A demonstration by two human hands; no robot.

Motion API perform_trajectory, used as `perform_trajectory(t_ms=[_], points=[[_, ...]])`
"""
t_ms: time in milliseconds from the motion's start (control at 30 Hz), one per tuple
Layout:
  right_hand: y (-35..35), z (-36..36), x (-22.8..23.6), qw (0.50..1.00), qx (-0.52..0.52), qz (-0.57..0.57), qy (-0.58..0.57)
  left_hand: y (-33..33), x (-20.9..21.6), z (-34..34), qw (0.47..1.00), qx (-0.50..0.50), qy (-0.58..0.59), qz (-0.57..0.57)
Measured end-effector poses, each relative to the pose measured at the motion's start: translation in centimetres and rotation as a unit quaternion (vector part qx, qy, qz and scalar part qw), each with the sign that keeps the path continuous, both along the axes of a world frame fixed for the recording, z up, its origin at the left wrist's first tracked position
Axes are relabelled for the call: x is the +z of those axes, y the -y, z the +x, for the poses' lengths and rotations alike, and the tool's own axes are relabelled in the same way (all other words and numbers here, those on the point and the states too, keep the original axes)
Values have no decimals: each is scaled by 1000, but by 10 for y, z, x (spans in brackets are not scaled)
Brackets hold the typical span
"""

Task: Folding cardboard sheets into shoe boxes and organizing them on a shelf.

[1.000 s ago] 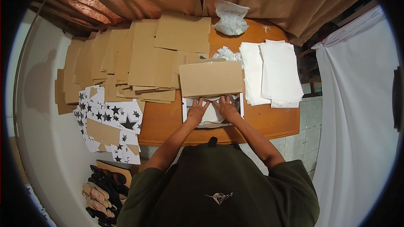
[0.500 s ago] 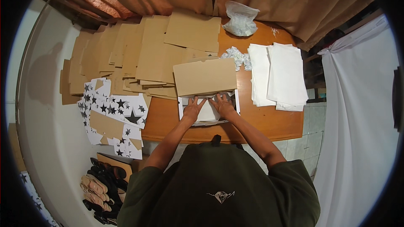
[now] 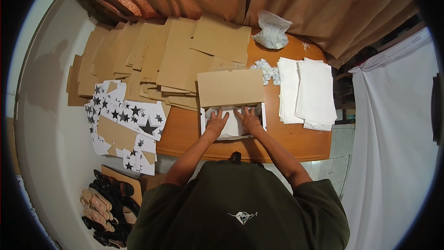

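Note:
A cardboard box (image 3: 202, 120) with white outer sides stands at the near edge of the table, its brown lid (image 3: 230, 89) raised at the back. White paper (image 3: 231, 124) lines the inside. My left hand (image 3: 215, 122) reaches into the left half, fingers spread over the paper. On the other side, my right hand (image 3: 249, 121) lies with fingers apart on the paper near the right wall. Neither hand grips anything. What is under the paper cannot be seen.
Flat cardboard pieces (image 3: 180, 60) overlap across the table's left. Star-printed sheets (image 3: 125, 115) lie nearer. White paper stacks (image 3: 314, 92) are at right. Small white packets (image 3: 264, 70) lie behind the box, below a clear plastic bag (image 3: 272, 32). Shoes (image 3: 108, 203) sit at lower left.
My hands have drawn slightly apart inside the box, with the fingers still spread over the paper. The whole view has shifted and tilted a little.

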State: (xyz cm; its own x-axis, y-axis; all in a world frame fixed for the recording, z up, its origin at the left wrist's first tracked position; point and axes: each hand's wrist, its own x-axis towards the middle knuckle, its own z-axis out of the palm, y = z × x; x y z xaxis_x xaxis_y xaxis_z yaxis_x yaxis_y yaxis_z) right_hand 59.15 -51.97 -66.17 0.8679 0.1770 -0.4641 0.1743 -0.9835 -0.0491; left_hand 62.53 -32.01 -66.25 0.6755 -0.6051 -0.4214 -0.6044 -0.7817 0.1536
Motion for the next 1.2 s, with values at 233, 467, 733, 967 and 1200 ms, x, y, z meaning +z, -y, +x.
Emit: perform_trajectory(t_ms=[233,467,733,967,1200], points=[[6,11,10,988,-54,117,-87,-8,13,21,989,15,-147,-29],[54,-26,113,870,-205,445,46,27,56,30,913,128,-185,-340],[146,-43,116,824,-345,432,122,124,97,27,833,181,-238,-465],[209,-22,86,850,-297,423,105,200,85,24,842,217,-216,-444],[252,33,44,868,-255,412,111,254,39,56,843,304,-183,-404]])
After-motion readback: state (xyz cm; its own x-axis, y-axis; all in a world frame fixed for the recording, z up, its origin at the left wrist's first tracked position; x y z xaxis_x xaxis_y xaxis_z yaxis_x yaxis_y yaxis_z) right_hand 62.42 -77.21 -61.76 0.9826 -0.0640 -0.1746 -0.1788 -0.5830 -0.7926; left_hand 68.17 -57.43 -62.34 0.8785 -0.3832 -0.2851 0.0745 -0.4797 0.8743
